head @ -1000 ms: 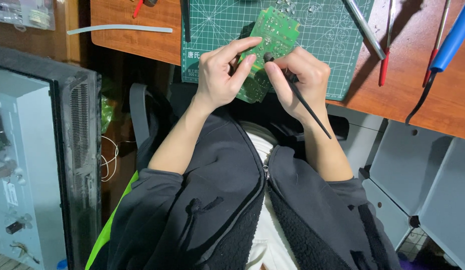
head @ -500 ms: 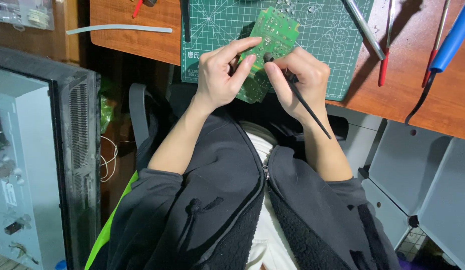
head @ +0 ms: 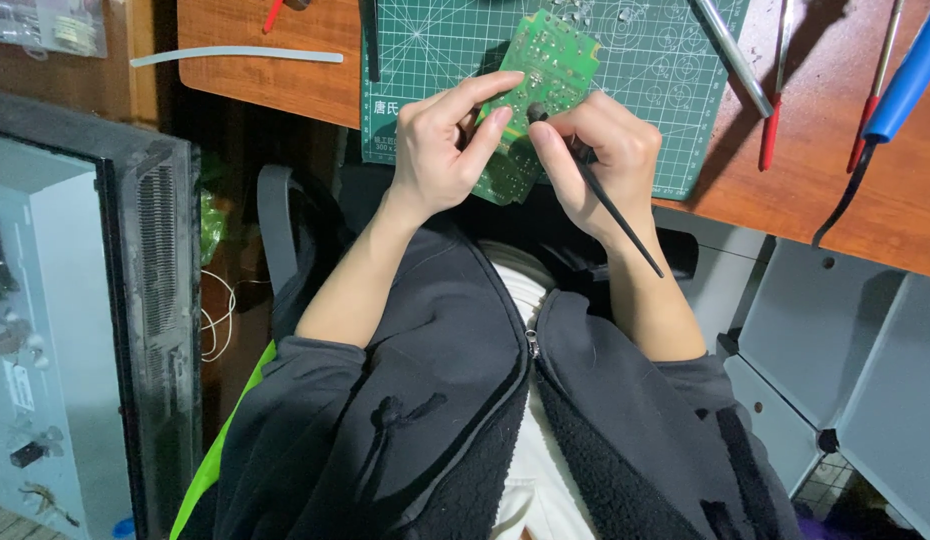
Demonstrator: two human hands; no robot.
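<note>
A green circuit board (head: 545, 70) is held tilted over the near edge of a green cutting mat (head: 645, 60). My left hand (head: 445, 150) grips the board's left side, thumb and fingers pinching it. My right hand (head: 600, 160) holds a thin black brush (head: 615, 210), its tip pressed against the board's middle and its handle slanting down to the right over my wrist. The lower part of the board is hidden behind my fingers.
On the wooden desk (head: 285, 85) lie a white strip (head: 235, 55), a metal rod (head: 730, 55), red-handled tools (head: 770, 130) and a blue-handled tool with a black cord (head: 905, 70). An open computer case (head: 75, 330) stands left; grey drawers (head: 855, 370) stand right.
</note>
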